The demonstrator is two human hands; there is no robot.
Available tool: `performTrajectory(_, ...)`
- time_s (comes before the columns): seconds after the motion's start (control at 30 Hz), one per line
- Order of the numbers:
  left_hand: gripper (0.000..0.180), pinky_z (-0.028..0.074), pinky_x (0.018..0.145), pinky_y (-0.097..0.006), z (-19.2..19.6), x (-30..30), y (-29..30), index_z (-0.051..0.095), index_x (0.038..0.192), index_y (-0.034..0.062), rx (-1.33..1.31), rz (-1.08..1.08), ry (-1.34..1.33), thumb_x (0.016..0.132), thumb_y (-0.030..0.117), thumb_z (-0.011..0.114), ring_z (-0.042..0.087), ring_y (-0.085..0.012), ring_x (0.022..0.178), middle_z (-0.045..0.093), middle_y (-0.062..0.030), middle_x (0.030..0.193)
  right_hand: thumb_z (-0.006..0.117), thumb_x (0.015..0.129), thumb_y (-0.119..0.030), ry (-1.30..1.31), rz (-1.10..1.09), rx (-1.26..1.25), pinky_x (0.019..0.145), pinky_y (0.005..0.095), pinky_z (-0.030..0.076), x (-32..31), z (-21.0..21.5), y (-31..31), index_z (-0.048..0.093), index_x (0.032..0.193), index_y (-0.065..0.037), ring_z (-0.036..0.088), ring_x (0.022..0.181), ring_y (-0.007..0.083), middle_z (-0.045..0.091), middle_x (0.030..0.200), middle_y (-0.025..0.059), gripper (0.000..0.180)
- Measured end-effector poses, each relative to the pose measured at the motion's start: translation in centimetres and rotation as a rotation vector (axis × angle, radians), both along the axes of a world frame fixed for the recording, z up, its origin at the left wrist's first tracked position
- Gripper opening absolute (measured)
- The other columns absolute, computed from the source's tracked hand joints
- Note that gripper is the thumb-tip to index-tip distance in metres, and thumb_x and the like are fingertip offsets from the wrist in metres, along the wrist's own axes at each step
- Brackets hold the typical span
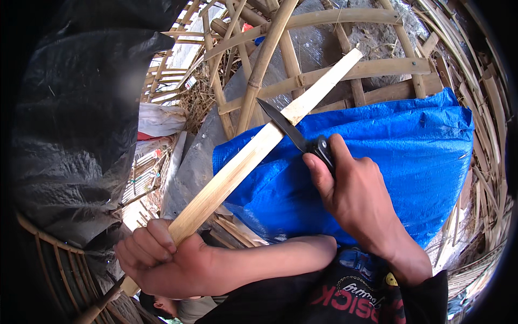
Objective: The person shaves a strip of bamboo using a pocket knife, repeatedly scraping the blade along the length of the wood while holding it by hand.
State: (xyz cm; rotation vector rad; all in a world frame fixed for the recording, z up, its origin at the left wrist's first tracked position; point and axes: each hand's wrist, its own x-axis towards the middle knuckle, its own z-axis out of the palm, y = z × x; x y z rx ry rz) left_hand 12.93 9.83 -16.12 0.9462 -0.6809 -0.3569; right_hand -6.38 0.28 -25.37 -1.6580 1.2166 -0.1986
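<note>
Nearest the lens: dark sleeves point(345, 294) with red print, forearms crossing low in frame. Left hand point(156, 259) wrapped tight round the low end of a pale bamboo slat point(243, 162), fingers curled over, thumb beneath; likely gripped so to steady it against the blade. Slat slanting up and right, far end point(350, 56) in the air before a bamboo frame point(302, 75). Right hand point(350, 189) closed on a dark knife handle point(324, 151), thumb point(315, 173) stretched along it, apparently for control. Blade point(283, 121) lying across the slat past its middle, edge touching the wood, tip pointing up and left, away from the body. Blue tarp point(388, 156) behind both hands, draped over something bulky. Black plastic sheet point(75, 108) at left, white sack point(159, 119) just beside it. Bamboo strips point(475, 81) bundled along the right rim. Straw litter point(199, 100) beyond the frame.
</note>
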Motion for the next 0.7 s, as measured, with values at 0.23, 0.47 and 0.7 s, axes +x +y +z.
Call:
performTrajectory(0.23,0.033,0.021,0.050,-0.027,-0.7,-0.4,-0.2,0.026,0.069,0.0151,0.044,0.252,-0.137,0.102,0.014,0.030,0.016,-0.0098,0.049,0.015,0.0026,0.060,0.059,0.102,-0.039,-0.023,-0.046,-0.064,0.049,0.0566,0.047,1.3,0.0,-0.7,0.049,0.093,-0.001,0.060,0.057,0.0496,0.059,0.058,0.0259,0.040)
performTrajectory(0.47,0.032,0.022,0.049,-0.027,0.8,-1.3,-0.7,0.026,0.070,0.0150,-0.061,0.219,0.019,0.101,0.013,0.034,0.017,-0.0089,0.049,0.016,0.0033,0.059,0.060,0.102,-0.037,-0.147,-0.009,0.044,0.050,0.0548,0.046,-0.3,0.6,0.0,0.048,0.094,-0.001,0.060,0.059,0.0490,0.059,0.058,0.0249,0.038)
performTrajectory(0.7,0.029,0.021,0.052,-0.027,-0.6,-0.6,-0.8,0.027,0.072,0.0134,-0.046,0.006,0.021,0.100,0.009,0.034,0.018,-0.0083,0.050,0.016,0.0036,0.062,0.058,0.102,-0.041,0.021,0.004,0.006,0.051,0.0567,0.047,1.1,0.1,-0.4,0.049,0.094,-0.002,0.060,0.059,0.0503,0.059,0.058,0.0261,0.041)
